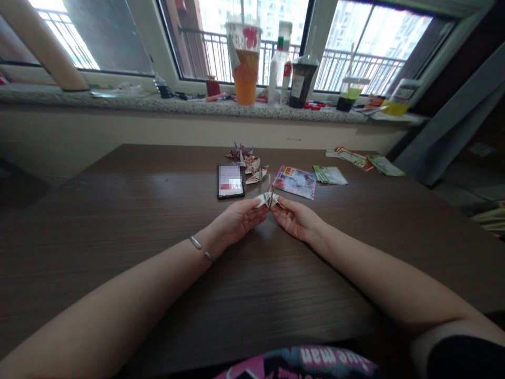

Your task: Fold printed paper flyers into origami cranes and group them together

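Note:
Between my two hands, just above the dark wooden table [169, 226], is a folded paper crane [269, 199] with its wings spread. My left hand [240, 218] pinches one wing between thumb and fingers. The opposite wing is gripped by my right hand [295, 217]. Beyond it, several finished paper cranes [256, 173] sit in a cluster. A phone [230, 181] with a lit screen lies to their left. To the right is a colourful printed booklet [295, 181].
Green-edged paper sheets [330, 175] and printed packets [351, 158] lie at the table's far right. On the window sill [189, 107] stand a large cup of orange drink [246, 73], a dark cup [303, 81], clear bottles [278, 73] and pens.

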Tool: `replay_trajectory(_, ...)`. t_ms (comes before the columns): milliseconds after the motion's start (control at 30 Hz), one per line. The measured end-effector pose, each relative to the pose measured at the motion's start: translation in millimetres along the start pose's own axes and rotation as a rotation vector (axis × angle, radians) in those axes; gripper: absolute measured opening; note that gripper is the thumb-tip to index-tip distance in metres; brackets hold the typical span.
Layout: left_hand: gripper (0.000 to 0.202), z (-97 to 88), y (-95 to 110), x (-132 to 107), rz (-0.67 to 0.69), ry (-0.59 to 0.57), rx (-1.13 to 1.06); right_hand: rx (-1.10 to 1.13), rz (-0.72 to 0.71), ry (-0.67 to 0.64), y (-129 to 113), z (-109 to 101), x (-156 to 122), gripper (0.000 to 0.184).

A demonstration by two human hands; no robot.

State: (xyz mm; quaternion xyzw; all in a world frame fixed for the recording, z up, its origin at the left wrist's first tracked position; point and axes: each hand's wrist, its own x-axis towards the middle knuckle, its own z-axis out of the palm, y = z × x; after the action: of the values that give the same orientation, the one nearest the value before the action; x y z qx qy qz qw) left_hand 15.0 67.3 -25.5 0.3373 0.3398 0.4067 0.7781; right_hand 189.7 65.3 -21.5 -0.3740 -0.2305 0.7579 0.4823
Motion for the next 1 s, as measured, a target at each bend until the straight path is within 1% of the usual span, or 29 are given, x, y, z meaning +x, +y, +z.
replay_trajectory(100, 0.015, 5.7, -0.1, -1.9, 0.03, 0.062, -0.057, 0.014, -0.017, -0.003, 0.3, 1.8, -1.4, 0.018)
replay_trajectory(167, 0.014, 8.0, -0.1, -2.2, 0.027, 0.075, -0.073, 0.007, -0.024, -0.011, 0.5, 2.2, -2.0, 0.018)
replay_trajectory(333, 0.012, 8.5, 0.2, -1.8, 0.039, 0.058, -0.092, -0.008, -0.026, -0.029, 1.3, 1.6, -2.5, 0.016)
replay_trajectory(467, 0.014, 8.4, 0.4, -2.5, 0.008, 0.032, -0.1, -0.06, -0.041, -0.06, 1.8, 0.5, -1.8, 0.008)
replay_trajectory(533, 0.014, 9.1, 0.3, -2.9, 0.029, 0.05, -0.1, -0.084, -0.046, -0.07, 1.9, -0.5, -0.5, 0.006)
replay_trajectory(633, 0.014, 10.0, 0.0, -3.3, 0.057, 0.079, -0.103, -0.091, -0.051, -0.071, 2.5, -2.5, 2.5, 0.01)
replay_trajectory(700, 0.016, 9.8, -0.6, -3.7, 0.063, 0.065, -0.102, -0.087, -0.051, -0.065, 2.9, -3.9, 4.2, 0.011)
replay_trajectory(900, 0.019, 7.3, -1.1, -5.4, 0.061, -0.037, -0.098, -0.063, -0.002, -0.047, 0.6, -2.4, 2.2, 0.017)
replay_trajectory(1000, 0.019, 6.6, -0.2, -5.4, 0.055, -0.031, -0.112, -0.018, 0.033, -0.047, -1.7, 1.1, -1.6, 0.018)
